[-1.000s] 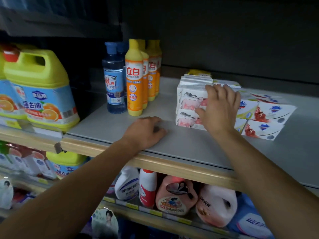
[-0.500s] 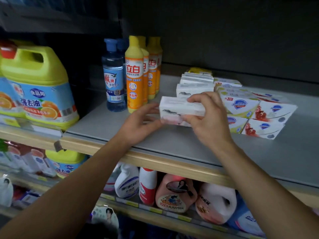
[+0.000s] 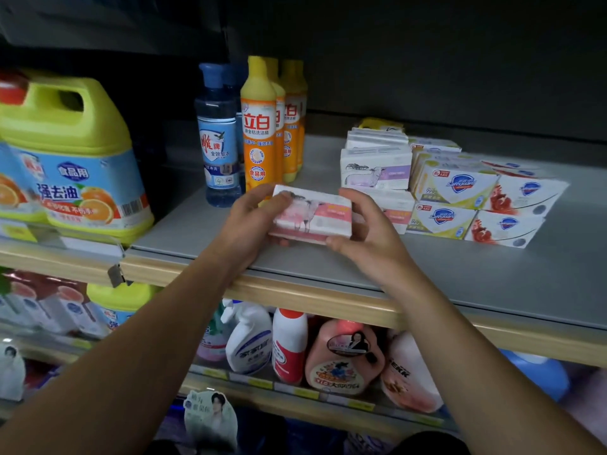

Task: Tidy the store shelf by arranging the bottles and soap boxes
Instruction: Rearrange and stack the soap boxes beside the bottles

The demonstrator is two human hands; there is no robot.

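A shop: shelves (image 3: 328,300) stocked with detergent bottles (image 3: 259,126) and price tags (image 3: 307,393).

My left hand (image 3: 253,221) and right hand (image 3: 368,238) cover the pink soap box's (image 3: 312,213) ends; behind the front orange bottle (image 3: 259,126), others are mostly hidden.

A dimly lit store aisle: a grey shelf board (image 3: 492,277) with a pale wood-coloured front edge (image 3: 328,300) stands before a dark back panel (image 3: 427,60), a lower shelf (image 3: 295,394) beneath carrying yellow price tags.
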